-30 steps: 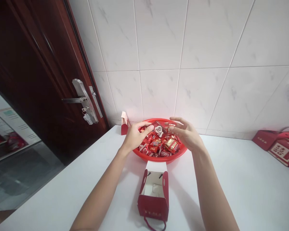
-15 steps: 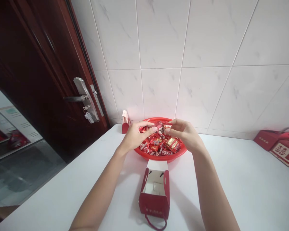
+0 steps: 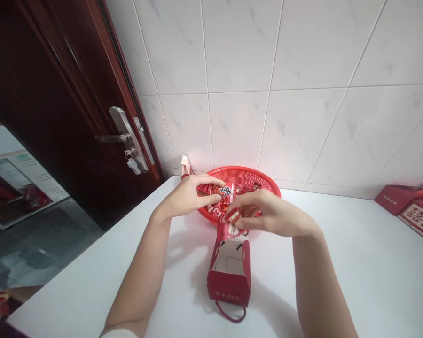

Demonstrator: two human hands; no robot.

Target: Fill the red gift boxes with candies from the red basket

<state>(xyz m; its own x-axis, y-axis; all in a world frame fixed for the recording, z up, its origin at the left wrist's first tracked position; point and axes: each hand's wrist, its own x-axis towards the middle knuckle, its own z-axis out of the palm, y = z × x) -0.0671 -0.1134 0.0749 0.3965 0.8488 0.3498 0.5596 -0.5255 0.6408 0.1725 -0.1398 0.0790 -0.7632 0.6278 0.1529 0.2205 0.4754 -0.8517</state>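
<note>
My left hand is over the left side of a red plastic basket, its thumb and fingers closed on a red wrapped candy with dark lettering. Wrapped candies fill the basket's bottom, partly hidden by my hands. My right hand pinches red candy packets just above the far end of an open gift box. The dark red box stands in front of the basket, white inside, with a cord handle lying toward me.
A small red and pink box stands behind my left hand by the tiled wall. Red gift boxes sit at the table's right. A dark wooden door with keys in its lock stands to the left of the white table.
My right hand has come from the basket toward me, carrying candy packets to the box. The left hand stays over the basket, now with a candy in its fingers. The view shifted slightly.
</note>
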